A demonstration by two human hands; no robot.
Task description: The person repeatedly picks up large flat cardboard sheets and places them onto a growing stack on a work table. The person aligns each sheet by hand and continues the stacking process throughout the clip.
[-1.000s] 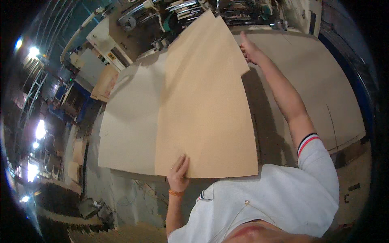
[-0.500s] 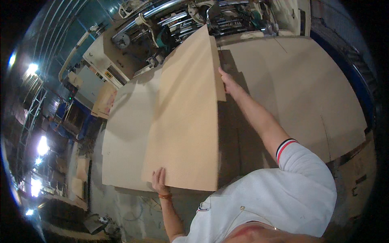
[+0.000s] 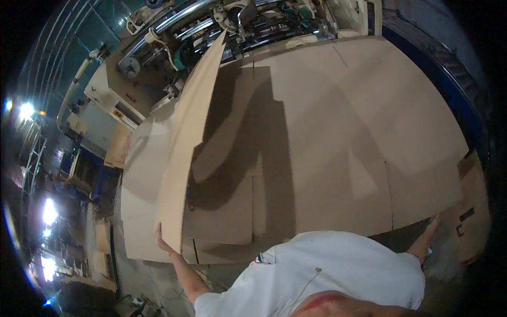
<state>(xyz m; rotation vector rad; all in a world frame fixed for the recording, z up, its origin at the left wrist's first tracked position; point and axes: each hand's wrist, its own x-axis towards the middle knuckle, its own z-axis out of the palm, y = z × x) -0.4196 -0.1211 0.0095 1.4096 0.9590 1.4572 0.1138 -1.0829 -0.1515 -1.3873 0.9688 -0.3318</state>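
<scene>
A large tan cardboard sheet stands tilted up on its edge, running from the machine at the top down to my left hand. That hand grips the sheet's lower near corner. To its right lies a wide flat stack of cardboard sheets, with the raised sheet's shadow across it. My right hand reaches low to the right, at the near right corner of the flat stack; its fingers are too small and dark to read. My white-shirted shoulders fill the bottom of the view.
A big machine with rollers, pipes and a pulley runs along the far edge of the stack. A blue rail borders the right side. Another pale sheet lies left of the raised one. Bright lamps shine at the far left.
My right hand has left the far edge of the sheet and dropped to the near right corner of the flat stack. The sheet has swung up and leftward, now nearly edge-on, uncovering the stack.
</scene>
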